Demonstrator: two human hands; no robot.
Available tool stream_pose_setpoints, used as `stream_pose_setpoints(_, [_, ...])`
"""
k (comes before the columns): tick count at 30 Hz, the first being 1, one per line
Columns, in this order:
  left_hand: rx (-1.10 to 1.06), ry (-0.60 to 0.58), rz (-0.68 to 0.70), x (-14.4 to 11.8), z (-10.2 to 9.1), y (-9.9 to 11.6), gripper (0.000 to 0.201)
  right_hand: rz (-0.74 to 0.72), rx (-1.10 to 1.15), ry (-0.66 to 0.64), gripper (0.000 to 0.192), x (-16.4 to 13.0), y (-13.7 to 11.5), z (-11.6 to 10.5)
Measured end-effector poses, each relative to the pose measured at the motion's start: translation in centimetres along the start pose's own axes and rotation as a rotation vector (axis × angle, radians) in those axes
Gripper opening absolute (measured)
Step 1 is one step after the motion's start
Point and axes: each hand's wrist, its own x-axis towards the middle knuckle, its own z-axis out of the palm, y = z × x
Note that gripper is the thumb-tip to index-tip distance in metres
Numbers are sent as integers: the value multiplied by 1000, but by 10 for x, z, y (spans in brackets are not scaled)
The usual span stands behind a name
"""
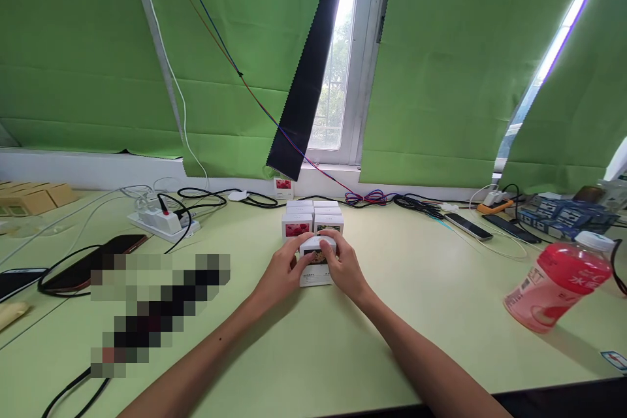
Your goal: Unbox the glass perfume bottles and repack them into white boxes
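White, smooth and probably card, the small white box sits near the middle of the frame, pinched between the left hand and the right hand. The grip is closed on it from both sides, thumbs lying over the brownish picture on its front, other fingers up around its top edge. Just behind it stands a cluster of similar boxes in two columns, the front left one showing red fruit. From here I can't tell whether the held one touches them, or whether its base bears on the pale green counter.

My worry would be a shove that is too strong: pushed deeper into the frame, it could knock the cluster out of line. Uneven pressure from the two hands might twist it askew, and hard thumbs could dent the front if the card is thin. The black cable at lower left could snag a wide-swinging left elbow; the pink bottle at right seems safely well apart.
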Motion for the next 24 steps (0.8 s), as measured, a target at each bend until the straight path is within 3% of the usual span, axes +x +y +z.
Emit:
stream_pose_setpoints(6, [-46,-59,-8,-3,4,2,45,13,24,-26,39,3,8,0])
stream_pose_setpoints(24, [17,-84,-1,-3,-1,4,44,24,38,-15,40,1,6,1])
